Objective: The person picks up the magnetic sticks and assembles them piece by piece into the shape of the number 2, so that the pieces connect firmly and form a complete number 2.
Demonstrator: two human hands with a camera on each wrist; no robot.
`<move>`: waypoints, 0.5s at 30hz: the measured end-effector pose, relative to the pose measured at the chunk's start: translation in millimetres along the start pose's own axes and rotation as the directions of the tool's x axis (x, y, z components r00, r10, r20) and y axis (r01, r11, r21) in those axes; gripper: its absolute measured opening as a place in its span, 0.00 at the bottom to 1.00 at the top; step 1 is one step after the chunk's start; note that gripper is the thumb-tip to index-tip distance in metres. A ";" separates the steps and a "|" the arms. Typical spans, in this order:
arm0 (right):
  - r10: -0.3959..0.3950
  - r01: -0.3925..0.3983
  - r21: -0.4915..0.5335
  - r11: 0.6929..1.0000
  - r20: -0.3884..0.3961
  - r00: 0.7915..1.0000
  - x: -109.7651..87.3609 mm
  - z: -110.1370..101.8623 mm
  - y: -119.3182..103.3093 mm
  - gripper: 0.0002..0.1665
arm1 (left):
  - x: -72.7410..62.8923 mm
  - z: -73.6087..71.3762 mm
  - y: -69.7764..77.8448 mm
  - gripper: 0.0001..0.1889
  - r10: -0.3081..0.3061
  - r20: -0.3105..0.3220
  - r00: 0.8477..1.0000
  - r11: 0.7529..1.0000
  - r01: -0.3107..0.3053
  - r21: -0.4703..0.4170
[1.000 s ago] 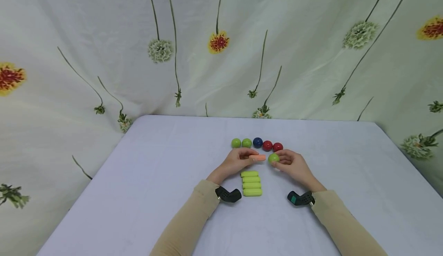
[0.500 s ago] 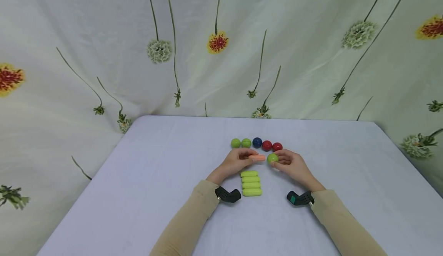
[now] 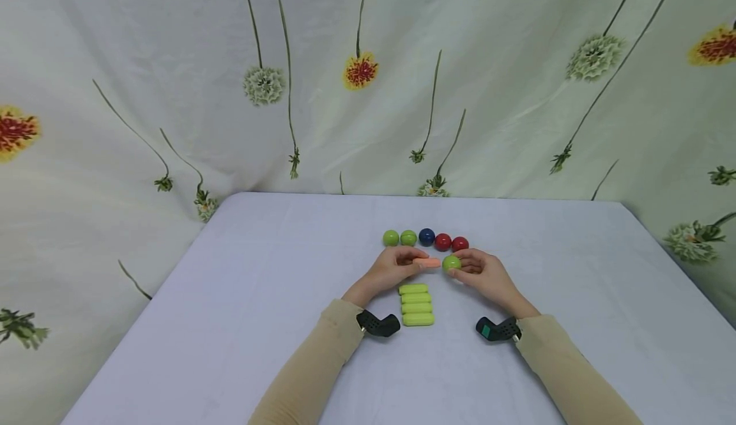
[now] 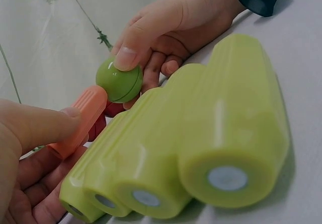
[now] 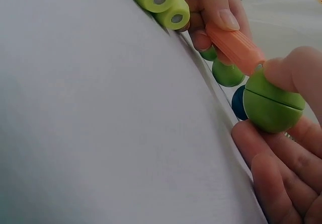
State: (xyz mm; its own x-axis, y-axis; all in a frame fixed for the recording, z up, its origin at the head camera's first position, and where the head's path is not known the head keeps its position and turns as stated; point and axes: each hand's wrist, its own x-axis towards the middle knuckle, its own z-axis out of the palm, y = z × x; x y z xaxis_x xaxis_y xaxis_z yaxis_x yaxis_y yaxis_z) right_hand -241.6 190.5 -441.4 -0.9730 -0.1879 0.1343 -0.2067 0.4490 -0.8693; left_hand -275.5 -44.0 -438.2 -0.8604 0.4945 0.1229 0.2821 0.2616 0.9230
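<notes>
Pinching an orange stick point(image 3: 428, 262) between thumb and fingers of the left hand point(image 3: 393, 268); pinching a green ball point(image 3: 452, 263) between thumb and fingers of the right hand point(image 3: 489, 278); holding both over the middle of the white table point(image 3: 241, 323), with the right end of the stick pointed at the ball; close together, but hard to tell whether touching; on the far side of the hands, in a row from left to right, two green balls point(image 3: 391, 238), a blue ball point(image 3: 427, 237) and two red balls point(image 3: 443, 241); on the near side, side by side between the sleeves point(image 3: 313, 355), four yellow-green sticks point(image 3: 416, 308); beyond the far edge, a flowered cloth point(image 3: 184, 61).
</notes>
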 end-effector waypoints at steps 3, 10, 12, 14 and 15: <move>-0.001 0.001 -0.008 1.000 0.000 1.000 -0.5 0.0 -0.3 0.26 | -0.1 -0.4 0.6 0.13 0.002 0.006 1.000 1.000 -0.002 0.001; -0.011 0.011 -0.019 1.000 0.007 1.000 -0.2 0.3 0.6 0.26 | -0.2 -0.5 0.7 0.13 0.009 0.012 1.000 1.000 -0.009 -0.001; -0.018 0.018 -0.021 1.000 0.007 1.000 -0.1 0.5 0.7 0.26 | -0.3 -0.4 0.7 0.13 0.013 0.010 1.000 1.000 -0.013 -0.003; -0.026 0.026 -0.030 0.999 0.007 1.000 0.0 0.9 1.1 0.26 | -0.3 -0.4 0.6 0.13 0.014 0.007 1.000 1.000 -0.014 0.000; -0.030 0.030 -0.034 0.999 0.008 1.000 0.0 1.1 1.2 0.26 | -0.2 -0.4 0.6 0.13 0.013 0.006 1.000 1.000 -0.013 0.002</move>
State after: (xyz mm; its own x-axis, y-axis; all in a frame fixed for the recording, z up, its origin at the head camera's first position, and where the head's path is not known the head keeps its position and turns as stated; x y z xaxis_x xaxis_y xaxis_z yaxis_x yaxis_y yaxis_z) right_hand -241.7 190.1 -443.0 -0.9655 -0.2080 0.1565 -0.2393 0.4728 -0.8481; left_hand -275.3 -44.3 -437.6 -0.8542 0.5028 0.1325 0.2939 0.2565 0.9208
